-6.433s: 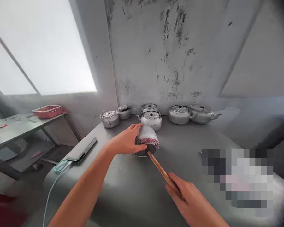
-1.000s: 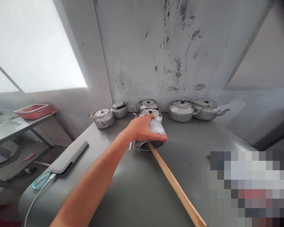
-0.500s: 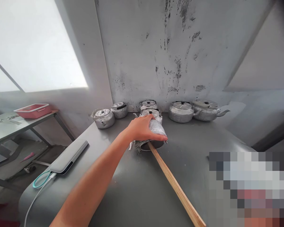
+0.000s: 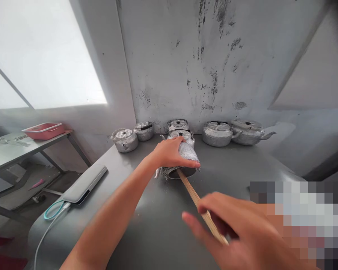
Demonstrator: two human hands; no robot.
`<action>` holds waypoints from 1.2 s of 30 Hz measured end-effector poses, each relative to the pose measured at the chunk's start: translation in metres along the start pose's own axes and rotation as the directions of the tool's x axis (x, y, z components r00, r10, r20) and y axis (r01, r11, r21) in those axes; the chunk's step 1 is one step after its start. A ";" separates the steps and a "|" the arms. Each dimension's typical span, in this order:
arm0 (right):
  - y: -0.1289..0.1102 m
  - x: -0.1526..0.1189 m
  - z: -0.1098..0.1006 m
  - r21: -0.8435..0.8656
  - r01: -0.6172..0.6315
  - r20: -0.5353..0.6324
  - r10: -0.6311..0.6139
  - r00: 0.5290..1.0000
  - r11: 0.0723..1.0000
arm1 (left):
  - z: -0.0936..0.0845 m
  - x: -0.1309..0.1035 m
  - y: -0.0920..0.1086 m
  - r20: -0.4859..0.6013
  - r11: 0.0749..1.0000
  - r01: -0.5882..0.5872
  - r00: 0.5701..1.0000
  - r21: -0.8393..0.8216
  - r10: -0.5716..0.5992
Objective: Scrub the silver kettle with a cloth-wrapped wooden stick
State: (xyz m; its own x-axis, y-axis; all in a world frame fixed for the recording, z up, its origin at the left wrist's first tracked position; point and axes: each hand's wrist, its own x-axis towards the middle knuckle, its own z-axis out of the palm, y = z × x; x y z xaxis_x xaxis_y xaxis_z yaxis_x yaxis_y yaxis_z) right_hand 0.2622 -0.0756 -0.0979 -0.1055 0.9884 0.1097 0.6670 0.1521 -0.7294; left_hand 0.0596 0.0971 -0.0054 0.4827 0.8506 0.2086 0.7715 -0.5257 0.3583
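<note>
Wooden stick (image 4: 190,188) is poking out of the tipped metal kettle (image 4: 188,152) mid-frame, slanting toward the lower right. Right hand (image 4: 240,228) is nearer its low end, fingers loosely over it, thumb spread clear from what I can see. Left hand (image 4: 170,152) grips the kettle.

six lidded kettles (image 4: 217,137) along the tabletop's (image 4: 157,232) far edge; elsewhere, one open kettle (image 4: 189,152), one wooden stick (image 4: 190,190), one power bank (image 4: 83,186), one pink tub (image 4: 49,134).
</note>
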 end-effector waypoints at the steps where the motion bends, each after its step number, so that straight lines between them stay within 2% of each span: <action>1: -0.014 0.020 -0.009 -0.126 -0.011 0.014 0.013 1.000 0.992 | -0.001 -0.001 0.001 0.006 1.000 0.006 1.000 -0.003 -0.006; 3: -0.032 0.053 -0.017 -0.347 -0.049 0.046 0.070 0.996 0.936 | -0.002 -0.001 0.004 0.018 1.000 0.011 1.000 0.001 -0.011; 5: -0.033 0.073 -0.016 -0.369 -0.095 0.088 0.136 0.987 0.925 | -0.003 -0.001 0.006 0.034 1.000 -0.005 0.999 0.012 0.004; 9: -0.014 0.083 -0.003 -0.179 -0.121 0.242 0.163 0.957 0.976 | -0.004 0.004 0.009 0.070 0.998 -0.049 0.996 0.034 0.046; 11: -0.009 0.081 0.000 -0.029 -0.194 0.342 0.192 0.920 0.981 | -0.006 0.007 0.009 0.102 0.997 -0.063 0.993 0.037 0.059; 15: -0.015 0.074 -0.001 0.228 -0.443 0.542 0.265 0.798 0.867 | -0.011 0.005 0.010 0.143 0.996 -0.084 0.987 0.027 0.080; 17: -0.019 0.071 -0.004 0.311 -0.512 0.581 0.266 0.769 0.801 | -0.012 0.002 0.013 0.154 0.997 -0.068 0.986 0.028 0.063; 20: -0.021 0.063 -0.003 0.397 -0.541 0.566 0.266 0.780 0.741 | -0.011 -0.001 0.019 0.180 0.998 -0.044 0.983 0.052 0.034; 24: -0.021 0.048 0.006 0.412 -0.456 0.445 0.263 0.856 0.789 | -0.007 -0.002 0.027 0.180 0.992 -0.087 0.981 0.089 0.070; 25: -0.022 0.044 0.009 0.410 -0.449 0.431 0.266 0.862 0.794 | -0.006 -0.002 0.028 0.176 0.991 -0.099 0.981 0.092 0.081; 29: -0.024 0.034 0.016 0.409 -0.531 0.455 0.338 0.824 0.742 | -0.004 -0.002 0.029 0.172 0.988 -0.123 0.979 0.095 0.105; 33: -0.023 0.035 0.018 0.485 -0.515 0.439 0.313 0.842 0.706 | -0.005 -0.003 0.028 0.169 0.989 -0.119 0.980 0.091 0.103; 36: -0.020 0.039 0.017 0.473 -0.530 0.459 0.317 0.830 0.704 | -0.006 -0.004 0.026 0.175 0.989 -0.114 0.980 0.091 0.097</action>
State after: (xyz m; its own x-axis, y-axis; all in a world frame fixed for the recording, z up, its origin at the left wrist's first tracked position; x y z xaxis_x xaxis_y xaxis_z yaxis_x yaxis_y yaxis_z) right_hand 0.2325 -0.0406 -0.0906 -0.2144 0.8668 -0.4502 0.1769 -0.4188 -0.8907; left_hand 0.0757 0.0800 0.0087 0.6204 0.7803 0.0796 0.7459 -0.6183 0.2475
